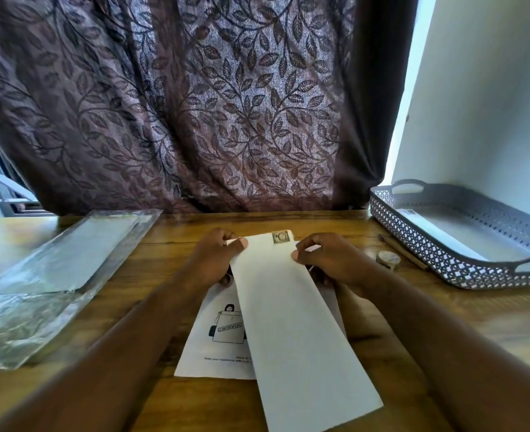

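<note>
Pinching the envelope [298, 322] at its stamped far end, one edge per grip, the left hand [216, 257] and right hand [329, 260] hold it slanted over a sheet [216, 347] on the counter [170, 238]. Light, thin and floppy, it probably creases easily; the edges suit best.

The left grip [215, 260], right grip [330, 261] and both forearms [117, 338] are bare.

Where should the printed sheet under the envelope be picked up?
Probably pinch the printed sheet at its near left corner, coming from the left: it lies flat on the table, and the envelope covers its right side.
</note>
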`<state>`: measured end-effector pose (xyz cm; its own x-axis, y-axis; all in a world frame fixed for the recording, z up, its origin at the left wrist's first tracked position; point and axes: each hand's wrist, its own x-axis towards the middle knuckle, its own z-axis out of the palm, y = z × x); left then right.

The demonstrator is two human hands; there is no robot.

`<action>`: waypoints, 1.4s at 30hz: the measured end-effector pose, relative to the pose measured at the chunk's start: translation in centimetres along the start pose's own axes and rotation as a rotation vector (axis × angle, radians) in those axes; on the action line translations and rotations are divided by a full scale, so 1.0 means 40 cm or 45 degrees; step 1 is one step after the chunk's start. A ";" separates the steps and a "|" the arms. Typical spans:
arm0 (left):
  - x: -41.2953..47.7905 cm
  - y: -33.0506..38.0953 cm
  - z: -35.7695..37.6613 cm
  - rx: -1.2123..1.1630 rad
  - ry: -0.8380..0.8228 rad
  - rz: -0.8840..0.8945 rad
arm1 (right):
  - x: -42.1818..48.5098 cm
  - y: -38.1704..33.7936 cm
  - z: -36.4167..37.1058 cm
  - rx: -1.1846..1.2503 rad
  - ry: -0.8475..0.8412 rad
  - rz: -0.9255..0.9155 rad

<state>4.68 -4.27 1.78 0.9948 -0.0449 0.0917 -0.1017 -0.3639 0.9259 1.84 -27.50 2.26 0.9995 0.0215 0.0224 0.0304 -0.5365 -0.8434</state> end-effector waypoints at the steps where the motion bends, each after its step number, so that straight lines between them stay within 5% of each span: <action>1: 0.003 0.000 -0.003 -0.087 0.022 -0.026 | -0.005 -0.005 -0.001 0.092 -0.075 0.036; 7: -0.004 0.003 -0.023 -0.583 0.120 -0.153 | -0.008 -0.002 -0.016 0.451 -0.411 0.180; 11: -0.037 0.035 -0.009 -0.799 0.001 -0.237 | -0.017 -0.012 -0.020 0.480 -0.218 0.133; 15: -0.074 0.055 0.036 -0.707 -0.293 -0.228 | -0.016 -0.013 -0.025 0.497 -0.007 0.089; 20: -0.084 0.046 0.080 -0.657 -0.422 -0.248 | -0.012 -0.011 -0.032 0.477 0.095 0.111; 33: -0.063 0.045 0.045 -0.871 -0.072 -0.174 | -0.073 -0.046 -0.066 0.499 -0.296 0.255; 42: -0.090 0.058 0.071 -0.856 -0.404 -0.231 | -0.156 0.002 -0.072 0.722 0.234 0.197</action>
<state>0.83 -7.58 2.56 0.9350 -0.3406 -0.0987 0.1908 0.2486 0.9496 -4.40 -30.10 3.59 0.9784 -0.1934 -0.0736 -0.0726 0.0118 -0.9973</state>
